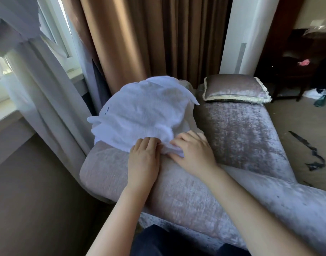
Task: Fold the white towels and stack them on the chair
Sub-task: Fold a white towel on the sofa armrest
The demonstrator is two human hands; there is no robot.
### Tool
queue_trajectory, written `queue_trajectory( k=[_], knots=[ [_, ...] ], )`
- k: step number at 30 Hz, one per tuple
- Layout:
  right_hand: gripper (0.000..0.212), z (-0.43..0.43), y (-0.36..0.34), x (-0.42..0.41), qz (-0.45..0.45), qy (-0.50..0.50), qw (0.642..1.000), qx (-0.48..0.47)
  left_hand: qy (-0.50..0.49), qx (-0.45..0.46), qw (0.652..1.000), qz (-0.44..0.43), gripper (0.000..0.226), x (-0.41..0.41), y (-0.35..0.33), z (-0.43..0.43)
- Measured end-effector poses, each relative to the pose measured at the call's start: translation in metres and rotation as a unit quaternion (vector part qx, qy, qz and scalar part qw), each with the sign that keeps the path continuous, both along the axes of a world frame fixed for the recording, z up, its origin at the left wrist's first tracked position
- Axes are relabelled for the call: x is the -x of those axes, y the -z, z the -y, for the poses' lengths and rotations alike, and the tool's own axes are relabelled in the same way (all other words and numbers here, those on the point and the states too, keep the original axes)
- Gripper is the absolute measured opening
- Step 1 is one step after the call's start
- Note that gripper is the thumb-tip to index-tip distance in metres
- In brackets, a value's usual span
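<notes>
A white towel (143,111) lies spread and rumpled over the padded arm of a grey velvet chair (238,130). Small blue marks show near its left edge. My left hand (144,159) rests at the towel's near edge, its fingertips curled into the cloth. Beside it my right hand (191,154) lies on the near right corner, fingers bent and pinching a bunched fold. The two hands almost touch. Most of the towel stretches away from me toward the curtain.
A velvet cushion (234,89) with pale trim sits at the back of the chair seat. Brown curtains (140,37) and a grey sheer curtain (38,74) hang behind. A white column (247,34) stands at right. A dark strap (310,152) lies on the floor.
</notes>
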State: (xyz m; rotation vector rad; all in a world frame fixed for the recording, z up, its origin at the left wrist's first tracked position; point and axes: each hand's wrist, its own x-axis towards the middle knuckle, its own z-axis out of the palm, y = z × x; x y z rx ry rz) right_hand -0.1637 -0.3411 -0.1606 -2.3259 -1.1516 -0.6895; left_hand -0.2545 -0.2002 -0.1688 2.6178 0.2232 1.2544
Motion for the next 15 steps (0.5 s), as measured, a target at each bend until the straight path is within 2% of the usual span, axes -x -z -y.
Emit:
queue_trajectory(
  k=[3, 8, 10, 15],
  knots=[
    [0.022, -0.002, 0.001, 0.004, 0.021, 0.011, 1.000, -0.011, -0.001, -0.018, 1.000, 0.011, 0.018, 0.002, 0.002, 0.000],
    [0.020, 0.009, -0.001, 0.010, 0.008, 0.013, 0.999, -0.047, 0.003, -0.060, 0.997, -0.038, 0.006, 0.005, -0.003, -0.004],
    [0.019, 0.016, -0.003, 0.018, -0.004, -0.006, 0.998, -0.059, -0.017, -0.066, 0.996, -0.057, 0.018, 0.011, -0.005, -0.011],
    [0.021, 0.036, -0.010, 0.039, -0.060, -0.051, 0.994, -0.080, -0.053, -0.046, 0.997, -0.038, 0.018, 0.040, -0.023, -0.022]
  ],
)
